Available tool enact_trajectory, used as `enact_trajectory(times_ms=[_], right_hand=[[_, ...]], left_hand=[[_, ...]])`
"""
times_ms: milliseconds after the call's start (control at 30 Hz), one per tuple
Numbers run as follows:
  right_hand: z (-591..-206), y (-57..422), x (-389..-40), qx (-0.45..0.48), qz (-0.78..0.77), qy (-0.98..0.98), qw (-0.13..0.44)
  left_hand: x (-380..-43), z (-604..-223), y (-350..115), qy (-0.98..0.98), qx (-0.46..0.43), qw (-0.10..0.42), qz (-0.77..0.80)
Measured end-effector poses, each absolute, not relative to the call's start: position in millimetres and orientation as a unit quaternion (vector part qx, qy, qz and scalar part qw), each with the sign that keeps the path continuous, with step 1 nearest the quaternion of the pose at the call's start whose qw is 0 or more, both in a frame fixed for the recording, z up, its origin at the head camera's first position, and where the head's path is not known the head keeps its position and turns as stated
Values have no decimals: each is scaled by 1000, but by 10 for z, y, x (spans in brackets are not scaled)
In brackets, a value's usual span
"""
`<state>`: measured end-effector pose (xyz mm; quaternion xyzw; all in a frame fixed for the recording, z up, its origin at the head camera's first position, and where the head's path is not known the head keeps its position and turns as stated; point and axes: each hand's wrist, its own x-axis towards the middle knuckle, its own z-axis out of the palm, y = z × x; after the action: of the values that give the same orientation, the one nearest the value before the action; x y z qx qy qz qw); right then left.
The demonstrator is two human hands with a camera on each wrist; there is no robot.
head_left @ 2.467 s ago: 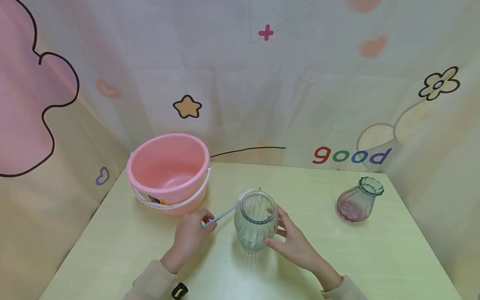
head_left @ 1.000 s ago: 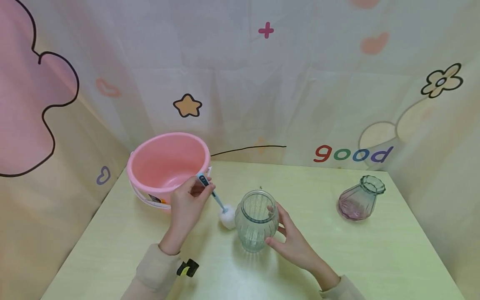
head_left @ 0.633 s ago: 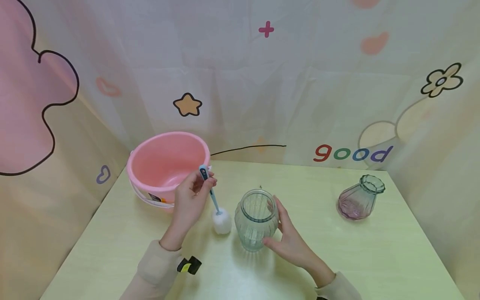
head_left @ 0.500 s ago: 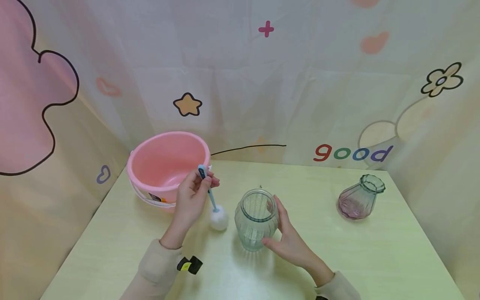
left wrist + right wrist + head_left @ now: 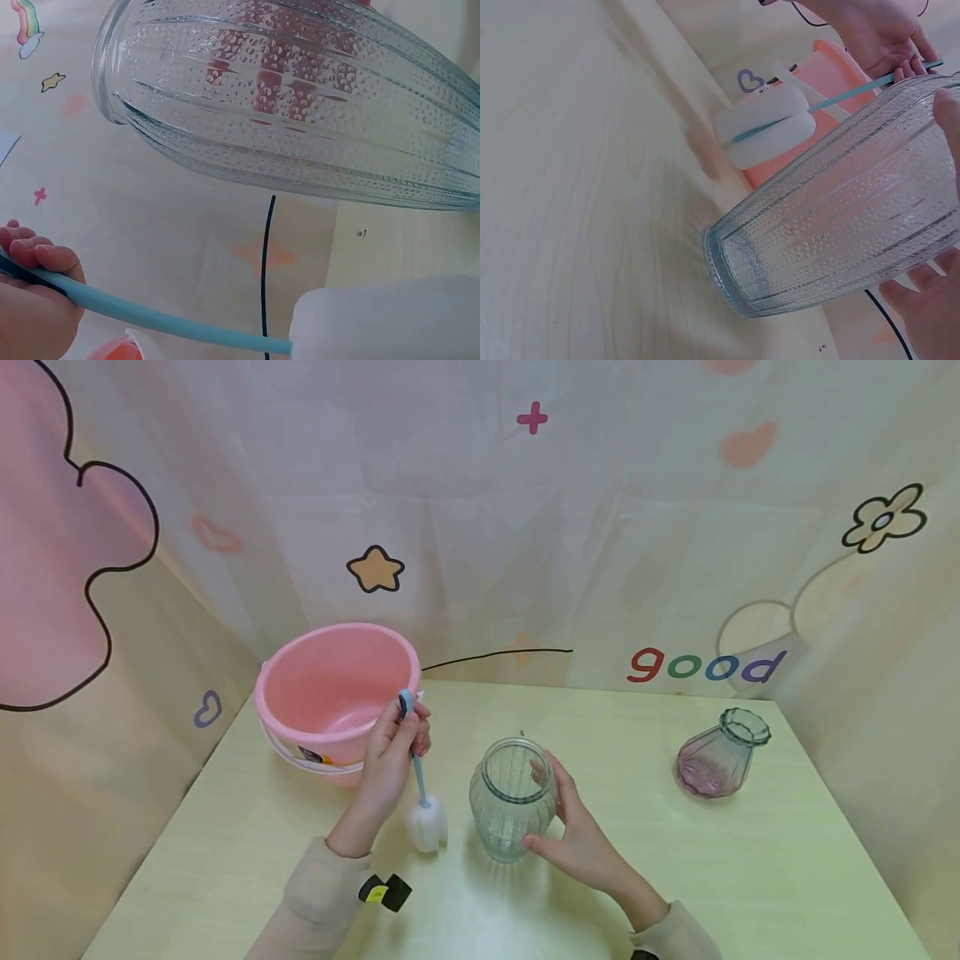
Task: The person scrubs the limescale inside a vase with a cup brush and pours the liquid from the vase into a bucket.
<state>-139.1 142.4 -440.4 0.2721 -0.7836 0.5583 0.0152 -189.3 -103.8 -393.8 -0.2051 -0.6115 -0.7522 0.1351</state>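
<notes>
My left hand (image 5: 390,752) grips the light blue handle of a sponge bottle brush (image 5: 427,825), whose white head hangs downward. The brush stands nearly upright between the pink bucket and a clear ribbed glass vase (image 5: 504,827). In the left wrist view, fingers curl round the handle (image 5: 172,322) near its dark grip end. My right hand (image 5: 581,835) holds the vase from its right side, thumb in front and fingers behind. The vase is upright with its mouth uncovered. Its bumpy glass wall (image 5: 832,217) shows in the right wrist view, with the white sponge beside it.
A pink bucket (image 5: 341,639) with a white handle stands at the back left, close behind my left hand. At the right, a faceted green-to-purple glass vase (image 5: 723,756) leans tilted on the pale table (image 5: 750,877). A printed curtain (image 5: 480,527) hangs behind the table.
My left hand has lifted the brush from a low slant and turned it upright. Its sponge has swung from behind the vase to its left, toward me. My right hand stays on the vase.
</notes>
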Motion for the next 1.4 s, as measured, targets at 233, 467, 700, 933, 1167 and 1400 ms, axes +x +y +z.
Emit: enact_trajectory(times_ms=[233,467,700,933,1167,1400], right_hand=[[-4415,1433,-1398,273,560,-782,12],[-4716,1491,-1524,272,560,-783,19],[-4583,1463,-1464,272,559,-783,17],[-4380,1414,-1377,271,558,-784,20],[-4383,1416,-1375,271,558,-784,19],[-4396,1418,-1382,270,556,-786,25]], left_hand=[[-1888,-3898,-1021,-600,-196,123,-766],[-1860,-3838,-997,-598,-195,98,-771],[-1853,-3772,-968,-583,-227,92,-774],[-1850,-3737,-957,-588,-217,87,-774],[-1848,-3713,-954,-582,-216,67,-781],[-1850,-3703,-955,-570,-231,43,-787]])
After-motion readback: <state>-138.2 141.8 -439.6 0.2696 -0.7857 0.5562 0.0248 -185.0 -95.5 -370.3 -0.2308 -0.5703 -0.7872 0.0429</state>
